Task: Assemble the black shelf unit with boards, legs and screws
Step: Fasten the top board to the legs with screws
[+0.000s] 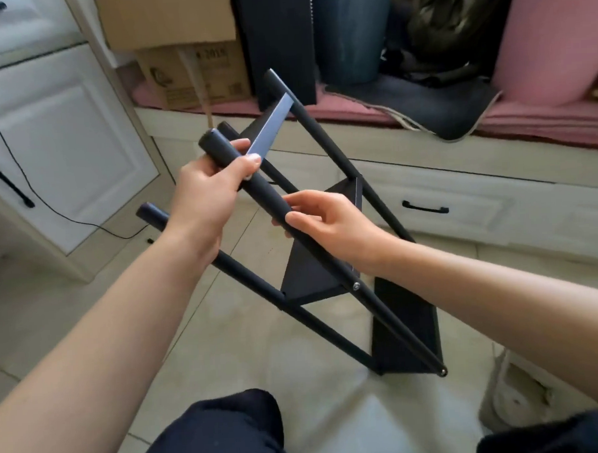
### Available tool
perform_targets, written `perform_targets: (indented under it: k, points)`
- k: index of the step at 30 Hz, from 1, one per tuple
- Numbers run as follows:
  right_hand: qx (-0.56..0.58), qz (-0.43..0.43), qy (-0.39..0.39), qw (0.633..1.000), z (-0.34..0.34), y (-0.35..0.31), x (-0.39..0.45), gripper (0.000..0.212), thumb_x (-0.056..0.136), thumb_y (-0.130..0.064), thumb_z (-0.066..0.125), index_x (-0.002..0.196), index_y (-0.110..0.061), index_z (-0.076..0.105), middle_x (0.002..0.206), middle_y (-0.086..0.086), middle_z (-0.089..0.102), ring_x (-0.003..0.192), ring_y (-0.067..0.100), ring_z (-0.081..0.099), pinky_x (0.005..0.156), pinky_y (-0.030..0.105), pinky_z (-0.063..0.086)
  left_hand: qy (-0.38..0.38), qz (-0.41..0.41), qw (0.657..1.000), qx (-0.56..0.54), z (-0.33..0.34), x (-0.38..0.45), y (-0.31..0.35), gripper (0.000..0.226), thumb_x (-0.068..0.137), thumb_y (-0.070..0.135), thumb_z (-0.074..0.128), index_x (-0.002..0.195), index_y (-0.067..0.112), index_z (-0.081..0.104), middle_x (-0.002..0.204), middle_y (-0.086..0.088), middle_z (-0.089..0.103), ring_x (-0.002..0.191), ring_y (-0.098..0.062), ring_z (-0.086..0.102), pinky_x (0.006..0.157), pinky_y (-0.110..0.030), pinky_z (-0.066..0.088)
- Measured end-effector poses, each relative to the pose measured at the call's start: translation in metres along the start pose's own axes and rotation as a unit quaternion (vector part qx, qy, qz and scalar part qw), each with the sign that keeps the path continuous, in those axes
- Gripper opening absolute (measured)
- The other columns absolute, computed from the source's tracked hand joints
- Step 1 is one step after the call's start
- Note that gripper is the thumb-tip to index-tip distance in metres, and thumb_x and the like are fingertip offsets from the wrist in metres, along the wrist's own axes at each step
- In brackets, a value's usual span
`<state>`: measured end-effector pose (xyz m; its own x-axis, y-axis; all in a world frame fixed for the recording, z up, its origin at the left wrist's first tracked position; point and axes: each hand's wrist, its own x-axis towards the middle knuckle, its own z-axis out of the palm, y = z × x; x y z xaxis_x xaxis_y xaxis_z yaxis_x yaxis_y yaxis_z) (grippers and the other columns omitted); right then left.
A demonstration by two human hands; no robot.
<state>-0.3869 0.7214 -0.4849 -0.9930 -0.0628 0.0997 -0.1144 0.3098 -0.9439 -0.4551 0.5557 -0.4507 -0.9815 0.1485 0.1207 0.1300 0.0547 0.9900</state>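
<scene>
Open floor [227,349] left of shelf frame [327,269]; white cabinet [64,140] hems far left, drawer bench [461,198] blocks behind, knees [224,431] below.

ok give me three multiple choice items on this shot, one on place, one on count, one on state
1. Where is the left hand?
A. on the floor
B. near the top end of a leg
C. on a drawer

2. How many leg tops show?
A. two
B. six
C. four

3. How does the shelf unit stand?
A. tilted, lower end on the floor
B. upright
C. flat in a box

Answers: 1 B, its grip wraps the leg just under the cap. 2 C, four tube ends show at the upper left. 3 A, the legs slant down to the tiles while the right hand steadies the same leg.
</scene>
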Motion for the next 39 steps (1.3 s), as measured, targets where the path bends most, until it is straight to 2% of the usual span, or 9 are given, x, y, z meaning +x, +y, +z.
perform_targets:
  k: [4,8,13,16,19,22,30,36,39]
  points:
    - [0.027,-0.002,0.031,0.999,-0.02,-0.013,-0.03,0.028,0.099,-0.01,0.056,0.126,-0.013,0.061,0.112,0.005,0.072,0.099,0.011,0.07,0.084,0.019,0.056,-0.027,0.046,0.996,0.066,0.026,-0.017,0.03,0.022,0.088,0.038,0.073,0.11,0.037,0.071,0.099,0.019,0.072,0.103,-0.003,0.066,0.111,-0.041,0.043]
    - [0.038,0.003,0.057,0.998,-0.039,-0.017,-0.064,0.031,0.098,-0.011,0.057,0.129,-0.013,0.058,0.114,0.006,0.071,0.103,0.013,0.069,0.093,0.032,0.056,-0.068,0.09,0.985,0.134,0.053,-0.04,0.055,0.022,0.075,0.052,0.067,0.097,0.048,0.066,0.09,0.037,0.068,0.116,-0.01,0.061,0.12,-0.057,0.024]
    - [0.05,-0.002,0.092,0.994,-0.049,-0.016,-0.104,0.028,0.096,-0.01,0.06,0.124,-0.015,0.059,0.114,0.005,0.071,0.104,0.012,0.069,0.09,0.03,0.057,-0.097,0.14,0.975,0.143,0.081,-0.072,0.075,0.016,0.072,0.043,0.066,0.087,0.051,0.066,0.114,0.038,0.06,0.13,-0.007,0.053,0.12,-0.058,0.023]
    - [0.05,0.003,0.098,0.994,-0.053,-0.018,-0.123,0.03,0.095,-0.006,0.06,0.125,-0.01,0.058,0.116,0.009,0.07,0.107,0.017,0.068,0.095,0.04,0.056,-0.1,0.165,0.97,0.147,0.093,-0.09,0.078,0.019,0.071,0.036,0.065,0.085,0.049,0.067,0.121,0.033,0.061,0.134,-0.01,0.051,0.119,-0.061,0.023]
    - [0.064,0.01,0.103,0.993,-0.054,-0.019,-0.14,0.031,0.094,-0.004,0.062,0.124,-0.006,0.057,0.118,0.011,0.069,0.109,0.02,0.067,0.097,0.042,0.054,-0.114,0.188,0.962,0.163,0.099,-0.105,0.079,0.023,0.07,0.033,0.064,0.084,0.051,0.067,0.115,0.048,0.055,0.143,-0.003,0.036,0.122,-0.06,0.014]
    - [0.075,0.013,0.11,0.991,-0.051,-0.018,-0.152,0.028,0.092,-0.001,0.063,0.119,-0.005,0.059,0.115,0.011,0.069,0.105,0.019,0.069,0.096,0.039,0.055,-0.13,0.206,0.952,0.183,0.101,-0.115,0.075,0.025,0.068,0.032,0.063,0.086,0.049,0.068,0.112,0.053,0.052,0.141,0.008,0.025,0.123,-0.058,0.001]
    - [0.086,0.009,0.093,0.992,-0.039,-0.015,-0.161,0.025,0.086,0.009,0.067,0.109,0.004,0.061,0.11,0.019,0.07,0.094,0.013,0.068,0.086,0.024,0.057,-0.145,0.248,0.937,0.199,0.093,-0.13,0.064,0.023,0.065,0.025,0.063,0.08,0.04,0.073,0.127,0.039,0.056,0.148,0.005,0.018,0.121,-0.049,-0.014]
    - [0.055,0.061,0.047,0.996,-0.039,-0.021,-0.157,0.024,0.089,-0.003,0.069,0.112,-0.003,0.065,0.11,0.008,0.073,0.103,0.013,0.069,0.092,0.022,0.054,-0.162,0.248,0.936,0.192,0.08,-0.133,0.06,0.023,0.068,0.023,0.066,0.082,0.039,0.075,0.129,0.033,0.059,0.148,0.007,0.017,0.121,-0.045,-0.014]
    - [-0.055,0.127,0.028,0.99,-0.067,-0.025,-0.153,0.017,0.091,-0.022,0.069,0.106,-0.015,0.07,0.101,-0.004,0.076,0.095,0.006,0.07,0.074,0.015,0.055,-0.161,0.243,0.936,0.195,0.077,-0.131,0.06,0.024,0.08,0.014,0.078,0.084,0.038,0.075,0.133,0.029,0.058,0.149,0.003,0.016,0.122,-0.05,-0.014]
